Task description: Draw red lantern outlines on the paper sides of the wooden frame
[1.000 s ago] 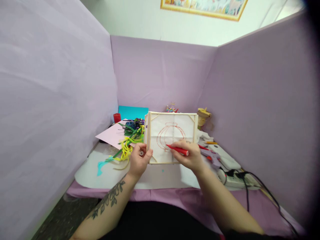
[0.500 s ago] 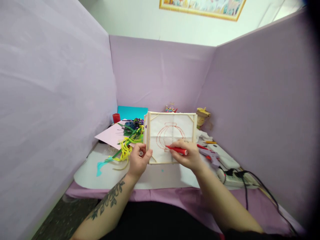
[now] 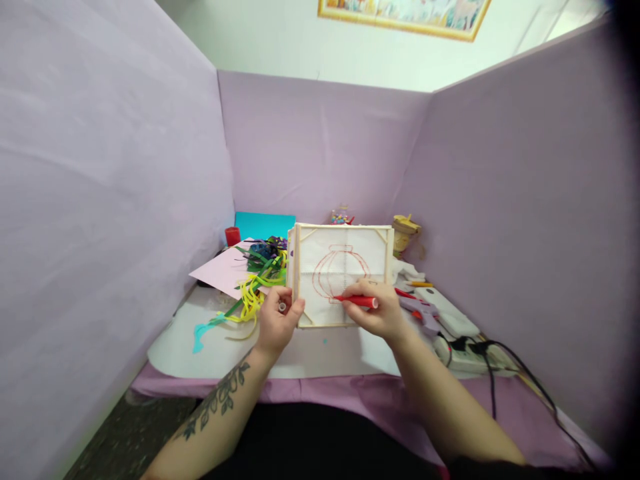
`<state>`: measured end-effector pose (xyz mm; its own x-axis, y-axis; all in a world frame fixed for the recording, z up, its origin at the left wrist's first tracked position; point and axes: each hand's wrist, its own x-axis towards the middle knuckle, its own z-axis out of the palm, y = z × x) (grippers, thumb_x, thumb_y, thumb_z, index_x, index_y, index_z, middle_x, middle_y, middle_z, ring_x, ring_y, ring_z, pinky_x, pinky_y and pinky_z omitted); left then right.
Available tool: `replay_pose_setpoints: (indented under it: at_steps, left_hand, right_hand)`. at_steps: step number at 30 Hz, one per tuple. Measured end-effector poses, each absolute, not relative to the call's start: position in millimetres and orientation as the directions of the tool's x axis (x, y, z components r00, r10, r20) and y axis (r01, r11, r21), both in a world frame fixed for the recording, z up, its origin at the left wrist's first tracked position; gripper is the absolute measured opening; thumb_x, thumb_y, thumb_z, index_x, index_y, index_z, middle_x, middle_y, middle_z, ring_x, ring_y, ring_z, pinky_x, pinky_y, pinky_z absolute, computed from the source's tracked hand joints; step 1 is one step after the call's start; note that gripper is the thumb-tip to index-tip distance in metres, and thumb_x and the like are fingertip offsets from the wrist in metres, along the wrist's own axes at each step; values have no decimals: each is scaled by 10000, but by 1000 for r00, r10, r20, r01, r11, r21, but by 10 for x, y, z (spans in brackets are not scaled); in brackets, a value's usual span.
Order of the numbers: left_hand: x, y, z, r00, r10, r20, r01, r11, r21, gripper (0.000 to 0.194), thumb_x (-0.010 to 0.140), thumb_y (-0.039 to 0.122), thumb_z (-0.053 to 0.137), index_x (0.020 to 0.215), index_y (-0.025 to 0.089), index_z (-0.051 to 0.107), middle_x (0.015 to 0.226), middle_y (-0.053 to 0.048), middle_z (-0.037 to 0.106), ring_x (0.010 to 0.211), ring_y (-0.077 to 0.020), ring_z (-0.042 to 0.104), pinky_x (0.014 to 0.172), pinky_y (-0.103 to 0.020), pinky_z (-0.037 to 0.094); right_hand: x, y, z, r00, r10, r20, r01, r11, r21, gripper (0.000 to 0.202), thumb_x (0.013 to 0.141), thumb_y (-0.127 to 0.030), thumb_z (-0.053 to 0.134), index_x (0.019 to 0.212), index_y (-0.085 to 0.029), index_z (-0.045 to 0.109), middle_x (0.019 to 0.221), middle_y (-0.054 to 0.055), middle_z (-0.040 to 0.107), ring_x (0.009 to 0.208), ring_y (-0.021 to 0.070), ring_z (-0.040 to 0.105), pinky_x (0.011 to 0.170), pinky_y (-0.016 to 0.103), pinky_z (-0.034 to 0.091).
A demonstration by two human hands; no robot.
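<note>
Gripping the left edge of a wood-edged box [image 3: 311, 248], the left hand [image 3: 278, 321] has its grip clamped there, thumb on the front, with a small round-ended piece [image 3: 283, 307] among its fingers, too small to identify. The right hand [image 3: 377, 310] has its grip closed on a red marker [image 3: 365, 302], whose tip is at the foot of a red lantern-shaped outline [image 3: 341, 249] on the white panel facing the person. The box is upright over the middle of the bench [image 3: 310, 363]; whether its lower edge touches down, I cannot tell. Near the bench's right front lies a white power strip [image 3: 475, 360] with black cables [image 3: 531, 377]. Beyond it is a greyish-purple tool [image 3: 423, 308], partly behind the right arm. On the left, yellow strips [image 3: 250, 299] spread below dark shiny strips [image 3: 270, 252], beside a pale pink sheet [image 3: 220, 270]. Farther back stand a red cylinder [image 3: 233, 236], a blue sheet [image 3: 265, 224], a jar of coloured balls [image 3: 340, 218] and a yellow-topped container [image 3: 405, 235]. Lilac partitions [image 3: 315, 147] rise behind, and a gold-framed picture [image 3: 405, 17] hangs on the wall beyond.
</note>
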<state>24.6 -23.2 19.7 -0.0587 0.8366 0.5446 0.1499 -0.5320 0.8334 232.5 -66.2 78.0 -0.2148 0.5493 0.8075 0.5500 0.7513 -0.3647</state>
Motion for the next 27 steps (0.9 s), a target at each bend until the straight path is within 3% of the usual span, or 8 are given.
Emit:
replay_pose_setpoints:
  at_steps: [3, 6, 8, 10, 14, 17, 22, 27]
  left_hand:
    - [244, -232, 190, -60, 837, 544, 148, -532, 834, 252, 754, 398, 650, 838, 190, 534, 636, 48, 496, 541, -100, 466, 532, -228, 389]
    - [237, -231, 188, -59, 843, 534, 145, -522, 840, 251, 758, 399, 649, 843, 190, 539, 631, 49, 497, 542, -102, 470, 534, -230, 392]
    - [234, -230, 190, -60, 846, 530, 143, -518, 843, 254, 758, 403, 651, 849, 192, 542, 625, 51, 497, 540, -102, 472, 533, -229, 392]
    - [235, -231, 196, -61, 845, 531, 142, -519, 843, 256, 757, 403, 655, 853, 193, 546, 625, 51, 500, 540, -102, 475, 531, -227, 392]
    - [241, -242, 217, -66, 847, 527, 129, -517, 847, 254, 753, 406, 652, 838, 192, 542, 621, 52, 503, 522, -96, 472, 506, -219, 383]
    - [241, -245, 220, -69, 841, 536, 125, -526, 841, 250, 754, 401, 653, 836, 191, 546, 616, 53, 510, 516, -95, 474, 505, -217, 391]
    - [235, -231, 216, -70, 832, 550, 131, -539, 832, 253, 750, 398, 660, 842, 188, 551, 620, 49, 528, 510, -97, 483, 500, -216, 400]
    - [244, -239, 244, -65, 830, 555, 124, -545, 829, 259, 744, 407, 657, 824, 186, 548, 610, 50, 510, 503, -98, 476, 483, -214, 386]
  right_hand:
    - [2376, -661, 761, -185, 604, 775, 493, 739, -459, 47, 737, -158, 620, 752, -191, 651, 650, 7, 634, 577, 126, 575, 574, 262, 457]
    - [2507, -668, 769, 20, 641, 767, 214, 747, -630, 33, 715, -219, 625, 692, -195, 626, 598, 4, 587, 546, 138, 545, 520, 275, 428]
    - [2612, -693, 799, 205, 607, 768, 12, 783, -622, 59, 696, -250, 612, 664, -201, 602, 540, -7, 525, 501, 136, 500, 495, 284, 404]
    - [2699, -738, 834, 338, 567, 751, -60, 809, -584, 40, 680, -239, 599, 658, -207, 590, 492, -22, 473, 457, 121, 447, 474, 275, 371]
    - [2769, -828, 828, 483, 521, 704, 6, 802, -597, 33, 710, -219, 581, 739, -217, 598, 454, -51, 424, 401, 92, 375, 438, 237, 297]
    - [2756, -831, 742, 522, 500, 691, 64, 785, -617, 104, 743, -256, 590, 836, -217, 615, 530, -37, 488, 443, 98, 438, 461, 239, 329]
    - [2711, -804, 584, 509, 494, 705, 124, 769, -628, 181, 820, -364, 602, 787, -193, 650, 576, -2, 548, 494, 116, 494, 475, 251, 377]
    - [2553, -869, 632, 427, 549, 718, 309, 658, -687, 76, 802, -281, 661, 793, -206, 649, 633, -9, 593, 529, 119, 539, 499, 248, 437]
